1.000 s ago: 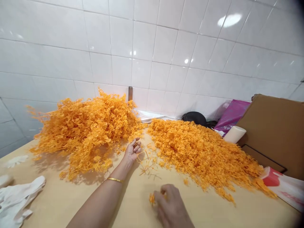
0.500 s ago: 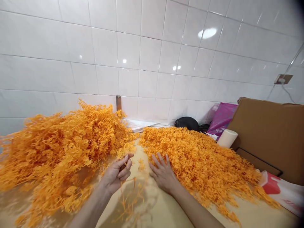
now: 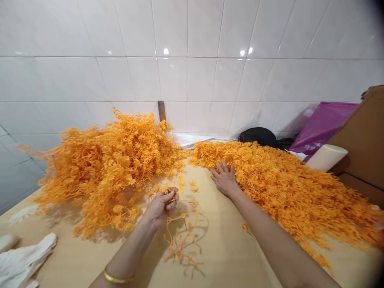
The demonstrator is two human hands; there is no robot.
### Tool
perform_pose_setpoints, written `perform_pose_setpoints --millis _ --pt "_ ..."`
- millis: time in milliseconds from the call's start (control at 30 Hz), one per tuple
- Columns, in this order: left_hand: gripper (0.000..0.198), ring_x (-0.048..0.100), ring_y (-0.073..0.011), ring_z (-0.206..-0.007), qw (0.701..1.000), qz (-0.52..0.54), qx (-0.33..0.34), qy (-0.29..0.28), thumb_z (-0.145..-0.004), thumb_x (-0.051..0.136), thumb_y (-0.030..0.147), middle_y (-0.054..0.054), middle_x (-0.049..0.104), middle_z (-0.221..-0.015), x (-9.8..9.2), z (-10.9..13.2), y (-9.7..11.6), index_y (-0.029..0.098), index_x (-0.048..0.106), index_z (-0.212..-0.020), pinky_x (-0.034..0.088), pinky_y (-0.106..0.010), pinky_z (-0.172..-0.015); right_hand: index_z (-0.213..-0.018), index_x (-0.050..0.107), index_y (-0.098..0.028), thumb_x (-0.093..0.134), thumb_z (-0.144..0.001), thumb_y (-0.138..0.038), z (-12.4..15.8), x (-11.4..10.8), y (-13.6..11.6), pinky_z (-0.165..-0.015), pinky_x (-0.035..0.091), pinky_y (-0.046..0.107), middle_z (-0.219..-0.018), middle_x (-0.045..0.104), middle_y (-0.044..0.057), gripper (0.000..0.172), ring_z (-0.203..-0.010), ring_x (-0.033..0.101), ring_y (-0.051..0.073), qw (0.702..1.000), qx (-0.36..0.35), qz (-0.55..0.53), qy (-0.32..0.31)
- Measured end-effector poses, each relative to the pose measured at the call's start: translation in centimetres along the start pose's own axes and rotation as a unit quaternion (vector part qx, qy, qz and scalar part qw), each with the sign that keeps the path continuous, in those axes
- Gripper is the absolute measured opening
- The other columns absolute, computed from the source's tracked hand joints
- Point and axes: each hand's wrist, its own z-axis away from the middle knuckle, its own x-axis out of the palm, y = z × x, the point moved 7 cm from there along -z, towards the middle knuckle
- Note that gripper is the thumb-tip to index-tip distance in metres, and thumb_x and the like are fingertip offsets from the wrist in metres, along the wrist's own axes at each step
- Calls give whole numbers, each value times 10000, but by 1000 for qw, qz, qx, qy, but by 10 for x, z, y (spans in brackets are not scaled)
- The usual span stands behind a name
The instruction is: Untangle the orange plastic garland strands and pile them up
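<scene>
My left hand point(image 3: 163, 206) is closed in a pinch on a thin orange branching strand point(image 3: 183, 244), seaweed-like in look, whose stringy end hangs below the fingers. A small orange tuft shows above the fingertips. Just beyond this hand rises a tall, loose pile of the same orange strands point(image 3: 120, 168) on the left. My right hand point(image 3: 225, 180) is open, fingers spread, its fingertips at the left edge of a wider, lower orange pile point(image 3: 279, 188). A few loose orange bits point(image 3: 193, 186) lie on the tabletop between the piles.
The pale wooden table point(image 3: 234, 248) meets a white tiled wall point(image 3: 204, 76). A white glove point(image 3: 27, 258) lies at the left. Behind the right pile are a black pouch point(image 3: 258, 137), a purple bag point(image 3: 321, 128), a white roll point(image 3: 327, 157) and a cardboard box point(image 3: 364, 140).
The camera view has tilted down and turned left, bringing the glove into sight. My left hand still holds a strand; my right hand stays spread at the right pile's edge.
</scene>
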Motion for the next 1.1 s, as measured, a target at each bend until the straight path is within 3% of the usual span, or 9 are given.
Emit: perform_pose_setpoints --millis 200,300,433,533,700,800,900,1000,1100 --pt "108 129 6 -299 1000 8 -11 16 -726 514 205 74 404 -470 -2 -11 -26 153 460 -805 94 -157 -348 -1057 544 -210 327 -824 -397 13 -37 -45 -916 80 547 -1329 303 108 369 -1198 187 344 997 -26 -9 70" --pt "191 131 8 -299 1000 -11 -4 11 -685 578 265 81 389 -454 3 -12 -27 153 473 -798 74 -164 -352 -1130 490 -209 366 -811 -337 12 -50 -82 -908 187 453 -1343 278 98 365 -1152 273 294 988 -125 -54 67" --pt "248 200 12 -314 999 -25 38 15 -609 652 273 64 410 -476 7 -14 -20 120 512 -745 100 -165 -353 -1200 426 -265 461 -746 -335 10 -38 -119 -897 224 392 -1350 278 46 461 -1150 287 259 953 -283 -104 -9" --pt "238 261 8 -333 997 -42 60 11 -577 670 259 31 471 -516 9 -20 -18 106 542 -706 136 -164 -357 -1110 517 -225 432 -766 -275 2 -29 -100 -895 203 436 -1318 332 77 359 -1163 270 284 976 -198 -88 -11" --pt "179 366 -25 -375 992 -91 81 23 -584 653 241 -1 521 -505 13 -39 -21 107 581 -678 221 -164 -380 -926 603 -165 352 -809 -207 7 -57 -43 -846 266 421 -1273 379 114 280 -1086 340 293 977 12 -173 123" --pt "173 443 -54 -442 991 -99 86 33 -558 670 232 -15 542 -521 18 -47 -24 109 599 -657 282 -170 -413 -915 594 -165 337 -827 -295 16 -62 -32 -791 338 367 -1069 536 118 301 -938 460 237 903 75 -400 133" --pt "181 481 -69 -485 990 -109 85 20 -540 686 230 -34 575 -579 22 -49 -26 102 616 -647 346 -191 -473 -907 590 -174 354 -807 -435 22 -36 -46 -654 397 315 -859 599 84 366 -780 529 196 730 138 -669 -9" --pt "180 477 -69 -475 990 -114 78 6 -544 684 236 -36 573 -563 22 -48 -27 100 617 -643 352 -197 -483 -812 601 -169 454 -750 -475 30 -21 -69 -593 395 276 -722 588 42 344 -660 528 154 573 145 -796 -131" --pt "161 377 -36 -376 990 -124 68 22 -566 668 247 20 474 -432 18 -45 -24 114 602 -628 257 -175 -398 -687 583 -158 590 -677 -411 34 -24 -73 -540 356 226 -633 540 -3 253 -559 463 95 548 118 -812 -162"
